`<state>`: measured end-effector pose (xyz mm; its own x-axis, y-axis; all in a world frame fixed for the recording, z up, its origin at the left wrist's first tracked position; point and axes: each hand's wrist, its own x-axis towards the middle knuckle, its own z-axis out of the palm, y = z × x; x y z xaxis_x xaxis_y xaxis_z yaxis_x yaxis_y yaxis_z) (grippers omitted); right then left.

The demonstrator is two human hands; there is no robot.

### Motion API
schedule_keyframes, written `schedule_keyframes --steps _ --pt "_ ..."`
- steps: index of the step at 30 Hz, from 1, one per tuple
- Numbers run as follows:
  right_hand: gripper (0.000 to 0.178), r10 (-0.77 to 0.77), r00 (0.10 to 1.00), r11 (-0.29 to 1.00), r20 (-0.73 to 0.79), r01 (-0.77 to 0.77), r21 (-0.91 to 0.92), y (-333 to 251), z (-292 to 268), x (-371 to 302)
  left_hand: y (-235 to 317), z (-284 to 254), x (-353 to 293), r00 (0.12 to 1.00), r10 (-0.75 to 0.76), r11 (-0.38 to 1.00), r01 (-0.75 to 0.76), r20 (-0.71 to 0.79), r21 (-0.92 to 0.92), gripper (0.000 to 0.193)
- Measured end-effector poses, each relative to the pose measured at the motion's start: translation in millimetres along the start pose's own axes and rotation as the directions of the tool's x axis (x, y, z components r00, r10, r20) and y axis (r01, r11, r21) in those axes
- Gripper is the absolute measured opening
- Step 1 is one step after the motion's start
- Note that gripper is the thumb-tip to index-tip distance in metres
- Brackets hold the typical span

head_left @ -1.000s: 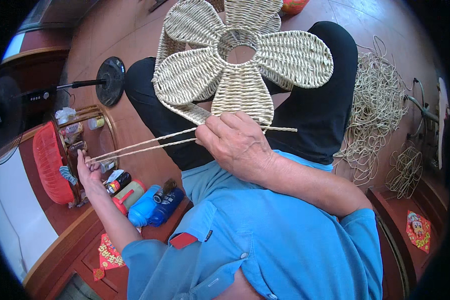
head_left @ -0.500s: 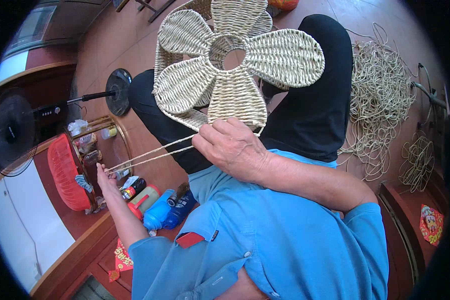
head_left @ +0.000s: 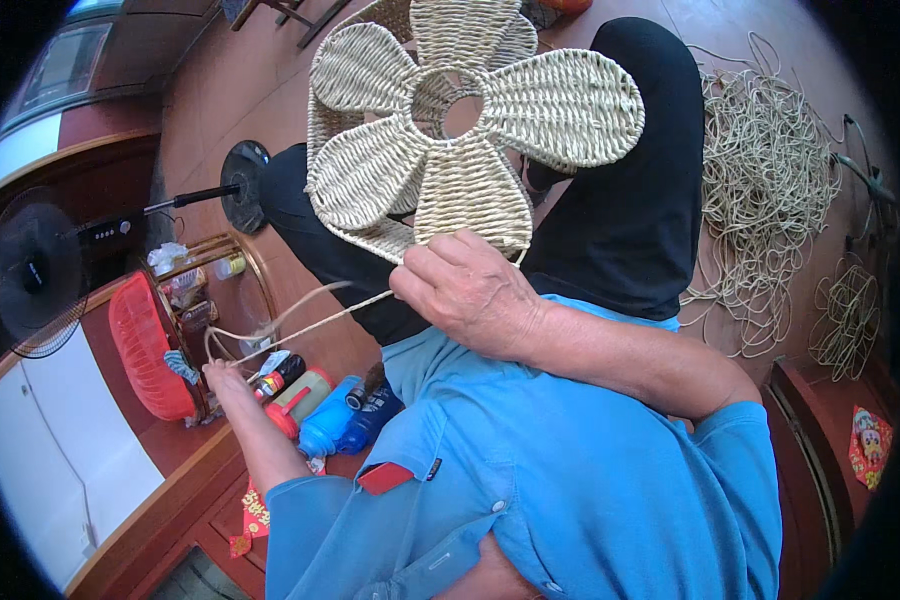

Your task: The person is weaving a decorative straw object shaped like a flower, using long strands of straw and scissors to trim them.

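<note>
A woven straw-rope basket with a flower-shaped side (head_left: 470,195) rests across my lap, its petals set around a round hole. My right hand (head_left: 475,300) is closed at the tip of the lowest petal, and its fingertips are partly hidden. From there a pale cord (head_left: 330,318) runs down to the left. My left hand (head_left: 225,378), out at the left, is closed on that cord, pulling one strand fairly straight. A looser length of cord curls above this hand, blurred at its free end.
A large heap of loose cord (head_left: 765,185) lies on the floor at the right, with a smaller coil (head_left: 847,320) below it. At the left stand a fan (head_left: 35,265), a red plastic basket (head_left: 148,345) and a blue bottle (head_left: 328,415) among other bottles.
Two taut strands ran between my hands before; now one is straight and the other has gone slack and curls loose. My right hand has stayed at the petal.
</note>
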<state>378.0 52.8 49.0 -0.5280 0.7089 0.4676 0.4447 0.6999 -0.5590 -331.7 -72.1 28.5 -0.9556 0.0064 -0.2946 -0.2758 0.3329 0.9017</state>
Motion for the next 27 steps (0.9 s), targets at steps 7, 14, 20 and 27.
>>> schedule_keyframes --steps 7,14,20,27 --pt "0.014 0.355 0.915 0.918 -0.193 -0.302 0.255 5 -25 2 33 25 -148 0.801 0.400 0.805 -0.539 0.445 0.247 0.022" --pt "0.017 0.458 0.885 0.875 -0.082 -0.433 0.216 3 -35 9 -44 104 -458 0.275 0.448 0.630 -0.772 0.851 -0.083 0.009" --pt "0.018 0.483 0.875 0.866 -0.025 -0.473 0.164 2 -39 12 -49 127 -523 0.107 0.454 0.569 -0.799 0.885 -0.195 0.011" --pt "0.016 0.458 0.889 0.886 -0.019 -0.454 0.093 5 -35 14 -59 132 -522 -0.033 0.436 0.495 -0.826 0.899 -0.271 0.017"
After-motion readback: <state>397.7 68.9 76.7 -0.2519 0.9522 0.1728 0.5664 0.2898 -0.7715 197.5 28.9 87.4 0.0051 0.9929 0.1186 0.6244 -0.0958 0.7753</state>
